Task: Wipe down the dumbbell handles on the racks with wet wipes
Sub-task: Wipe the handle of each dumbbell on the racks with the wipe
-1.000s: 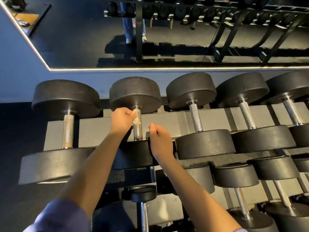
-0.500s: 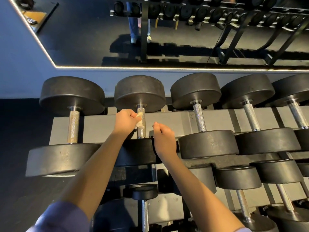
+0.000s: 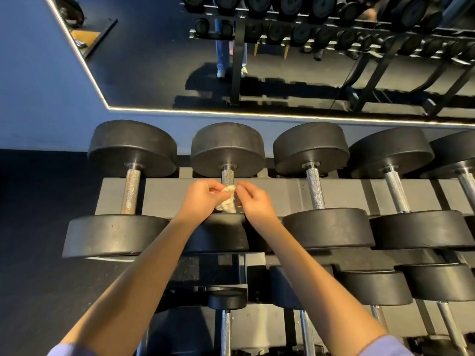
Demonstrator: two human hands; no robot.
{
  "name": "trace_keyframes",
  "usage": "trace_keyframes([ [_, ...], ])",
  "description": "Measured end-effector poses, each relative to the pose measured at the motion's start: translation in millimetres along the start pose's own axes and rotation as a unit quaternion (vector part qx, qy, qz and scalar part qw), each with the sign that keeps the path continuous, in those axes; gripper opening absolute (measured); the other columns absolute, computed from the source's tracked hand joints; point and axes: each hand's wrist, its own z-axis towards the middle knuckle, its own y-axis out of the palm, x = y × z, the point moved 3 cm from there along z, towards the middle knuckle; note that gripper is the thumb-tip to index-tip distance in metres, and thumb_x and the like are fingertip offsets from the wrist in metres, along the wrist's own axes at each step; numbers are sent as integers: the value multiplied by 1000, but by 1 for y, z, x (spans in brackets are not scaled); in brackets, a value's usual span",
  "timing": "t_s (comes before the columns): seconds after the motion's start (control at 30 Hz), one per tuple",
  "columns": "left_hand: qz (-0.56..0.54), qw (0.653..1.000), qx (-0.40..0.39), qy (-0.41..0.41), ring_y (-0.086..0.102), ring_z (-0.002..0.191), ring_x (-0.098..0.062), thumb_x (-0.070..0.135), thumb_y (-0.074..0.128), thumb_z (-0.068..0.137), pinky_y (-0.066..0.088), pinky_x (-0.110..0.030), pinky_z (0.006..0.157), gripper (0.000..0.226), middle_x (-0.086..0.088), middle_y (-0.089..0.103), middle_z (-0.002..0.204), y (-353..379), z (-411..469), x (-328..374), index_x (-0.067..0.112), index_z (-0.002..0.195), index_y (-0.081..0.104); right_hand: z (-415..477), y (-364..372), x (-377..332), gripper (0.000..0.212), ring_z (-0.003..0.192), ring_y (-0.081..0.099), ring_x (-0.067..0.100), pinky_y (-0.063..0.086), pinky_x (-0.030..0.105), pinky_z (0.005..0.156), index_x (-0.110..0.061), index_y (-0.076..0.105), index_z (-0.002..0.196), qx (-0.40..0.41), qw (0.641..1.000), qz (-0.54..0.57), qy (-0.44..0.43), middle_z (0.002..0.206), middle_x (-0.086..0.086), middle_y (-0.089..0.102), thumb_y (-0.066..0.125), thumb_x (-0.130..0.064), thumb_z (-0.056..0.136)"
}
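Note:
A crumpled off-white wet wipe (image 3: 227,202) sits over the lower part of the knurled steel handle (image 3: 227,176) of the second dumbbell from the left on the top rack. My left hand (image 3: 199,200) pinches the wipe from the left. From the right, my right hand (image 3: 254,202) pinches the same wipe with its fingertips. The handle's upper end shows bare above the wipe; the rest is hidden behind the wipe and my hands.
The grey top rack (image 3: 164,196) carries several black dumbbells, including a rusty-handled one (image 3: 131,191) at the far left and one (image 3: 315,188) to the right. Lower tiers hold smaller dumbbells (image 3: 226,327). A wall mirror (image 3: 282,60) hangs behind the rack.
My right hand has come up from the front weight to take hold of the wipe. The wipe has moved lower on the handle. The view has shifted left.

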Motion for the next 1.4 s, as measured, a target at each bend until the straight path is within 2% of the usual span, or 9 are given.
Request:
trace_keyframes([
  [0.17, -45, 999, 31, -2, 63, 81, -6, 7, 68, 85, 46, -7, 70, 29, 9, 64, 83, -1, -7, 7, 8, 114, 65, 21, -3, -10, 14, 70, 59, 10, 49, 25, 68, -10, 68, 98, 16, 997, 64, 28, 83, 1, 65, 56, -8, 91],
  [0.27, -15, 997, 71, -3, 58, 101, -11, 18, 54, 96, 42, -20, 86, 35, 2, 62, 106, -3, -13, -2, 11, 130, 55, 27, -17, -6, 17, 85, 59, 11, 43, 19, 72, -11, 69, 102, 120, 992, 4, 25, 93, -2, 65, 54, -11, 92],
  [0.37, -45, 991, 111, -64, 55, 111, -21, 29, 42, 101, 43, -31, 94, 31, -6, 61, 113, 2, -21, -26, 11, 119, 59, 30, -12, -3, 14, 91, 57, 12, 39, 18, 72, -13, 64, 104, 100, 993, -58, 25, 97, -2, 61, 58, -13, 91],
  [0.5, -91, 983, 140, -77, 55, 109, -16, 33, 38, 102, 43, -31, 97, 36, -3, 61, 113, 3, -22, -33, 11, 123, 57, 37, -2, -4, 4, 77, 57, 9, 41, 15, 62, -12, 64, 83, 5, 996, -85, 34, 82, -1, 63, 69, -10, 84],
  [0.67, -118, 980, 139, -74, 55, 94, -8, 32, 36, 102, 40, -21, 78, 26, 1, 60, 98, 3, -23, -31, 19, 105, 59, 31, 1, -1, 28, 99, 59, 15, 47, 22, 83, -2, 68, 108, -61, 993, -94, 40, 110, 7, 63, 72, -4, 81],
  [0.83, -130, 977, 142, -90, 51, 80, -2, 31, 36, 102, 39, -17, 73, 25, 1, 58, 91, 5, -19, -34, 31, 83, 53, 39, 4, -8, 18, 80, 57, 15, 50, 28, 75, -13, 61, 70, -23, 987, -155, -26, 77, -1, 58, 69, -3, 82],
  [0.93, -110, 980, 135, -98, 51, 83, 0, 28, 34, 102, 36, -15, 71, 24, 9, 56, 89, 5, -16, -34, 26, 91, 56, 49, 4, -9, 12, 70, 55, 6, 43, 17, 65, -11, 65, 72, 25, 992, -122, -29, 74, -1, 62, 71, -6, 82],
  [1.07, -122, 977, 135, -108, 53, 90, -1, 26, 35, 102, 36, -10, 71, 26, 4, 59, 96, 5, -15, -35, 18, 103, 59, 57, 4, -10, 5, 79, 61, 15, 49, 25, 73, -5, 70, 80, 69, 994, -75, -32, 85, 9, 70, 70, -8, 83],
  [1.4, -149, 973, 140, -105, 54, 85, -8, 30, 37, 101, 39, -17, 70, 28, -5, 60, 94, 5, -20, -31, 14, 96, 59, 49, 4, -1, 34, 60, 45, 7, 41, 24, 65, -16, 47, 59, -4, 987, -158, 8, 62, -3, 47, 70, -5, 82],
])
